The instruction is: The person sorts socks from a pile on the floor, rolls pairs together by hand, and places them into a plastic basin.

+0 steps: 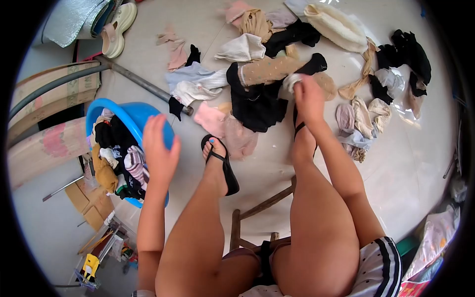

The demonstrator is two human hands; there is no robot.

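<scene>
My right hand [310, 101] is closed on a small whitish bundled sock [293, 82], held above the socks on the floor; motion blurs it a little. Fingers apart and nothing in them, my left hand [161, 146] is beside the rim of a blue basin [113, 105]. The tilted basin holds a mixed heap of socks, including a striped sock [134, 162] and a mustard one [105, 175]. Below my right hand lie a tan dotted sock [269, 71] and black cloth [257, 106]. Pink pieces [225, 126] spread nearer my left foot.
Bundled socks [363, 119] lie at the right, near black ones [408, 54]. A cream fluffy piece [336, 27] is at the back. A metal pole [148, 84] runs over the floor by the basin. A wooden stool [264, 205] stands beneath me; cardboard [91, 203] lies left.
</scene>
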